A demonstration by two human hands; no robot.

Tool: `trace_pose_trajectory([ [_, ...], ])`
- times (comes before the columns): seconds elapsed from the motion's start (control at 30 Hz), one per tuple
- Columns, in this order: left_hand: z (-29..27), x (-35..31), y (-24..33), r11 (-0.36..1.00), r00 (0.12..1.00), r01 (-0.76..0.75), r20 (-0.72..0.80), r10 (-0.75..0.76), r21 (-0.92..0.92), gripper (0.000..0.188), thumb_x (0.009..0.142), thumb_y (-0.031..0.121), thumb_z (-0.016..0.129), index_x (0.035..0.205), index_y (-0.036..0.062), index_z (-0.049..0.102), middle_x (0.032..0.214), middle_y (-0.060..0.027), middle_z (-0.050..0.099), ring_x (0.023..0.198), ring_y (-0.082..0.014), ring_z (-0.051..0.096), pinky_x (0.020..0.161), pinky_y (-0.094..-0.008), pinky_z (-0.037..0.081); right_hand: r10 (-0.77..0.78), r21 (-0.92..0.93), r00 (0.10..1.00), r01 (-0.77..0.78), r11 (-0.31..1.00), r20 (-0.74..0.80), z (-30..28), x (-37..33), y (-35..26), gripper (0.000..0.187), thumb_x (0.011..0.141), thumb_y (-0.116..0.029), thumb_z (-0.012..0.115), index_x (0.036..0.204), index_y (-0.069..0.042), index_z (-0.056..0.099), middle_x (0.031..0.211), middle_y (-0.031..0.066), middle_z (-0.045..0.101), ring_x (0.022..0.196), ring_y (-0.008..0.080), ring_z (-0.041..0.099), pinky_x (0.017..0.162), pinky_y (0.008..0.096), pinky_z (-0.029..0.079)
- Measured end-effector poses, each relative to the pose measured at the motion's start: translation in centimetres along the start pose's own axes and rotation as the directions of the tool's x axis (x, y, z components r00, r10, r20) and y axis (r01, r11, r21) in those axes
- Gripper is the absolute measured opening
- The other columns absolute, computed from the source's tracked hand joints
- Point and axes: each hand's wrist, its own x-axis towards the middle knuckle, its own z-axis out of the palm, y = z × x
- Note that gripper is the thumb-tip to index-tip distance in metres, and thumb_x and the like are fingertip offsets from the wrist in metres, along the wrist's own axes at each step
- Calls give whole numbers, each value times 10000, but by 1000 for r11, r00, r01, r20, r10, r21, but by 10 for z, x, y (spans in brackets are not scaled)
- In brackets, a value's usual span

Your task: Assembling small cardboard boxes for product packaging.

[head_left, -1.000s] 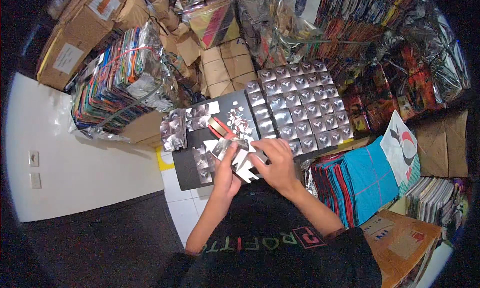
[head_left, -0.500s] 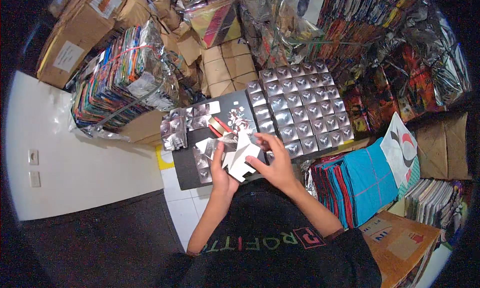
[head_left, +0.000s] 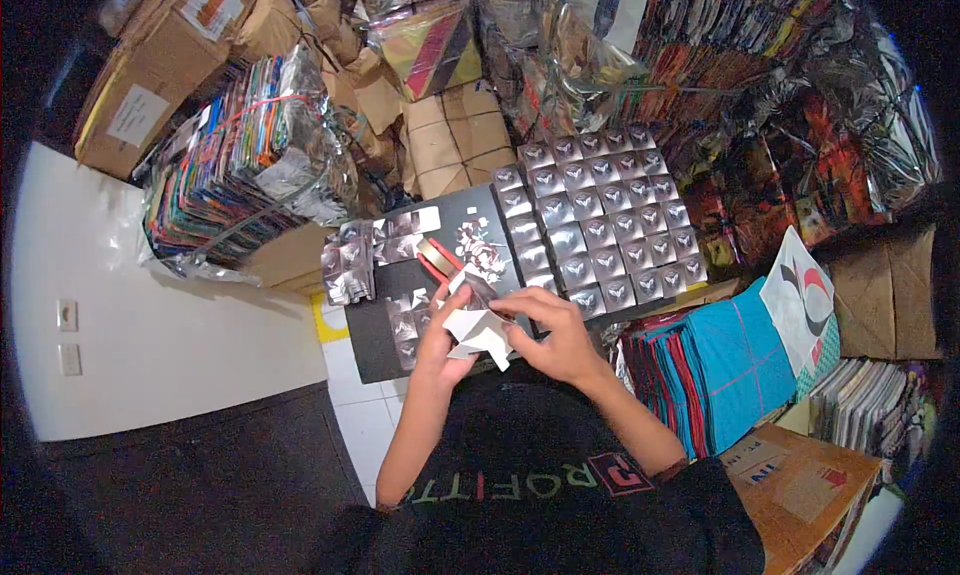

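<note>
- L hand (head_left: 437, 350): thumb on the card's printed face, fingers behind; card pinched btwn.
- R hand (head_left: 555, 335): curled in, fingertips & thumb pinching card's right side. Exact grip of R fingers under flaps hidden, can't tell.
- Card blank (head_left: 478, 333): part-folded, white inside, silver-grey outside, tilted, flaps sticking out. Sits btwn my 2 hands, above near side of black table (head_left: 372, 327).
- Tech.: L prob best as the fixed clamp, R doing the bending. Work right on the crease, short even pressure; push mid-panel & card may buckle.
- Flaps splay several ways; worth squaring one edge at a time, keeping white tabs from catching under fingertips. Light touch on glossy side, might scuff.
- Edges: silver-grey packs (head_left: 622, 210) in tight rows on R half of table; R knuckles just beside nearest ones. Elbow swing to R would likely knock the rows.
- Tape roll w/ red rim (head_left: 438, 262) just beyond L thumb; white scraps (head_left: 482, 252) past the card. Low sweep fwd would prob scatter scraps.
- Stack of printed pieces (head_left: 348, 262) at far L edge, loose printed pieces (head_left: 403, 320) beside L hand, partly behind it.
- Room: bare black strip btwn scraps & packs, narrow; another patch L of tape roll. Most space is toward my chest, so best turn card there, wrists low.
- Teal bundle (head_left: 735, 360) off table's R side, near R forearm; mind it.
</note>
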Motion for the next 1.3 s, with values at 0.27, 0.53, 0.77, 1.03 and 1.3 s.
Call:
trace_pose_trajectory([
  [0.27, 3, -1, 2, 995, 1000, 13, 2, -13, 96, 548, 925, 169, 759, 1386, 220, 468, 1193, -66, 659, 1041, -255, 670, 802, -436, 589, 221, 265, 974, -227, 937, 53, -3, -3, 28, 381, 888, -39, 743, 1224, -14, 563, 1034, 21, 614, 975, 105, 619, 894, 295, 510],
  [0.53, 22, -11, -12, 979, 972, -176, -137, 189, 104, 847, 894, 198, 799, 1522, 247, 234, 1258, -91, 595, 1091, -262, 637, 851, -456, 571, 18, -161, 972, -57, 985, -235, 8, 4, -1, 186, 844, -59, 788, 1006, 9, 724, 988, 142, 702, 891, 248, 705, 792, 341, 558],
  [0.77, 29, -21, -13, 964, 974, -209, -51, 220, 163, 818, 939, 127, 747, 1516, 252, 182, 1321, -103, 551, 1167, -230, 595, 943, -431, 534, -15, -210, 987, -19, 978, -157, 10, -4, 13, 220, 842, -33, 779, 1056, -1, 736, 998, 146, 738, 893, 279, 727, 788, 345, 570],
  [1.03, 29, -21, -16, 934, 946, -288, -87, 312, 213, 838, 929, 208, 754, 1555, 237, 199, 1321, -129, 555, 1145, -267, 606, 920, -464, 547, -60, -282, 982, 7, 959, -178, 13, -4, 8, 227, 836, -30, 731, 1063, -30, 737, 966, 138, 730, 917, 336, 705, 855, 422, 544],
  [1.3, 28, -22, -13, 935, 939, -306, -106, 327, 178, 781, 945, 180, 733, 1542, 261, 236, 1313, -116, 566, 1150, -259, 605, 912, -449, 555, -35, -226, 987, -2, 974, -157, 13, 0, 7, 315, 829, -42, 749, 1140, -27, 704, 1006, 143, 699, 939, 329, 676, 884, 413, 530],
])
